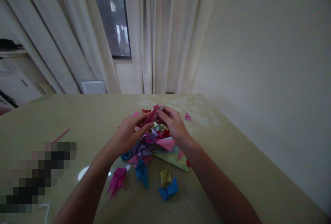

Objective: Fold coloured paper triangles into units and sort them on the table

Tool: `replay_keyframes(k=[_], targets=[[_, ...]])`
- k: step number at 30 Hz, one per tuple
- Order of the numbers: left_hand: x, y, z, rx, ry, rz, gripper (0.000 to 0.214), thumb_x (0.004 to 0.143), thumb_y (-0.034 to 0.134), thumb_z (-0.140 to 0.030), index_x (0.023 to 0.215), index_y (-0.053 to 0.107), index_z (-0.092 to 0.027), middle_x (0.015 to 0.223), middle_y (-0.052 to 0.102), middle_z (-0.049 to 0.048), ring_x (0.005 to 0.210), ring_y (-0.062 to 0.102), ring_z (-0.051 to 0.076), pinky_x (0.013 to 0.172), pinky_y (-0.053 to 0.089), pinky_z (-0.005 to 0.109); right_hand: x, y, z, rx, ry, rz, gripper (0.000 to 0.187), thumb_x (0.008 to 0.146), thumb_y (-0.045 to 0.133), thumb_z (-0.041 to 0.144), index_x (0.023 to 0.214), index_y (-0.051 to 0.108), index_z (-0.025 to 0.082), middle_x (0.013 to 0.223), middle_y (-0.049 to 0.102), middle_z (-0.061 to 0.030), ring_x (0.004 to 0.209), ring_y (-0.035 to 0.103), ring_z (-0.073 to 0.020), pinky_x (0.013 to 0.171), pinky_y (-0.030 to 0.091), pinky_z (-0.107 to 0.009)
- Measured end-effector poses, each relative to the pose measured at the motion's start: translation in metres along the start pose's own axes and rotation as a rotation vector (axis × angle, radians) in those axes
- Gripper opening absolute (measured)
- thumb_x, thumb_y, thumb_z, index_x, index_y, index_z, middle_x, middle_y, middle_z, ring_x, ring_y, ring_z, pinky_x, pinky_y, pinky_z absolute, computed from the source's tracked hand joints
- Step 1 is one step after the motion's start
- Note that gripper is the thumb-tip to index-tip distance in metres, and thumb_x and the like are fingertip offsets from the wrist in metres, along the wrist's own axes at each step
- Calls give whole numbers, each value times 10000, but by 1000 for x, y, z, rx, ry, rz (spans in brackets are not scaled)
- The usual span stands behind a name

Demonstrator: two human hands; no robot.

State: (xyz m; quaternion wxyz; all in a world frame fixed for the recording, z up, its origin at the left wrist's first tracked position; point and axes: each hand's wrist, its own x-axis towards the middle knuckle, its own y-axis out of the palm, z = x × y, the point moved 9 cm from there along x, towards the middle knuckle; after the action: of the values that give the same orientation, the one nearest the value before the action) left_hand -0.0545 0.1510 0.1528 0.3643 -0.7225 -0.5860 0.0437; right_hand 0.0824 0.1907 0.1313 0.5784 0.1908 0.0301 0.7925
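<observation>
My left hand [129,129] pinches a pink piece of folded paper [153,114] between thumb and fingers, its pointed tip upward. Close beside it, my right hand [173,122] is closed with its thumb and fingertips around a slim greyish thing [159,111], whose kind I cannot make out. Beneath both hands lies a heap of folded paper pieces [144,148] in purple, pink, blue, red and pale green. The hands hide part of the heap. In front of it rest a magenta folded piece [118,181] and a blue one [141,172].
The pale table [90,120] reaches back to curtains [168,38] and a wall on the right. Near the front are a yellow folded piece [165,176] and a blue one [168,190]. A small pink piece [187,116] lies at right, a thin pink stick [62,134] at left.
</observation>
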Motion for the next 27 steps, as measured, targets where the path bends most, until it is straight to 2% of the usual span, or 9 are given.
replay_keyframes(k=[5, 10, 13, 18, 23, 27], targets=[[0, -1, 1, -11, -14, -6, 461, 981, 603, -524, 1314, 692, -217, 1111, 800, 74, 942, 744, 236, 748, 576, 296, 1, -4, 0, -28, -16, -21, 365, 851, 801, 488, 1128, 773, 250, 1060, 785, -28, 874, 703, -170, 785, 561, -278], [1, -3, 1, 14, -21, -32, 449, 995, 577, -498, 1313, 687, -201, 1008, 797, 59, 832, 726, 212, 689, 547, 286, 1, -5, 0, -19, -16, -36, 390, 832, 816, 428, 1173, 763, 246, 1064, 793, -36, 916, 726, -186, 824, 573, -299], [1, -1, 0, 2, -23, -21, 446, 987, 586, -494, 1305, 686, -197, 1018, 794, 66, 842, 729, 218, 686, 544, 290, 0, -4, -1, 0, -23, -45, 358, 820, 820, 409, 1128, 769, 234, 1051, 798, -45, 957, 737, -204, 877, 584, -330], [1, 1, 2, 60, -10, -16, 406, 971, 614, -469, 1278, 689, -215, 976, 788, 45, 773, 708, 199, 667, 522, 286, 0, -2, -1, -27, -51, -39, 254, 807, 818, 367, 1010, 777, 219, 1047, 803, -50, 972, 736, -212, 873, 592, -339], [1, 0, 6, 85, -21, -34, 394, 961, 631, -472, 1275, 696, -244, 1016, 794, 46, 832, 728, 216, 711, 533, 297, 0, -3, -4, -65, -51, -48, 249, 819, 808, 352, 1021, 782, 208, 1025, 798, -55, 908, 725, -187, 825, 581, -313], [2, -1, 6, 156, -24, -14, 364, 992, 568, -481, 1218, 700, -228, 952, 779, 46, 773, 706, 206, 679, 502, 292, 1, -3, -5, -86, -43, -50, 282, 821, 812, 375, 1048, 775, 211, 1046, 792, -66, 910, 726, -193, 814, 577, -319]])
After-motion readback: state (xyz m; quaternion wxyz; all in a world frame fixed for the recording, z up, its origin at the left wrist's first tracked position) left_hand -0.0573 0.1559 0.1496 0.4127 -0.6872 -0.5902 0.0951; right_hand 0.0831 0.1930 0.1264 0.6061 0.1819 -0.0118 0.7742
